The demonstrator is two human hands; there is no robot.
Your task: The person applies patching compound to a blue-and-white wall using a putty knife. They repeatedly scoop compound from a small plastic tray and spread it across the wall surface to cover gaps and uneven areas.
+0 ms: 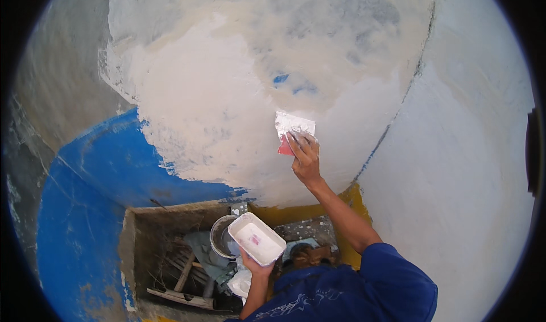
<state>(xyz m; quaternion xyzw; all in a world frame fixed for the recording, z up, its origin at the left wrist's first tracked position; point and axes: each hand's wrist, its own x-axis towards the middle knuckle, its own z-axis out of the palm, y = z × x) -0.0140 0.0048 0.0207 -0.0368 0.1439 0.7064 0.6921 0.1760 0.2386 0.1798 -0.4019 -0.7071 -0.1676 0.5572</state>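
Observation:
My right hand (306, 156) grips a flat red scraper (286, 145) whose upper part is coated in white putty. The scraper's edge lies against the wall (205, 83), which is covered in patchy white and cream putty with small blue spots above the tool. Lower down, my left hand (257, 265) holds a white rectangular tub (257, 239) from below, its opening turned up. White putty coats the inside of the tub, with a pinkish patch at its bottom. The fingers under the tub are mostly hidden.
Bright blue paint (85, 208) covers the lower left wall. Below stands a concrete trough (129, 236) holding wood pieces and a grey-green cloth (207, 256). A round bucket (220, 236) sits beside the tub. At right, a whitish wall (455, 168) meets the puttied one at a cracked corner.

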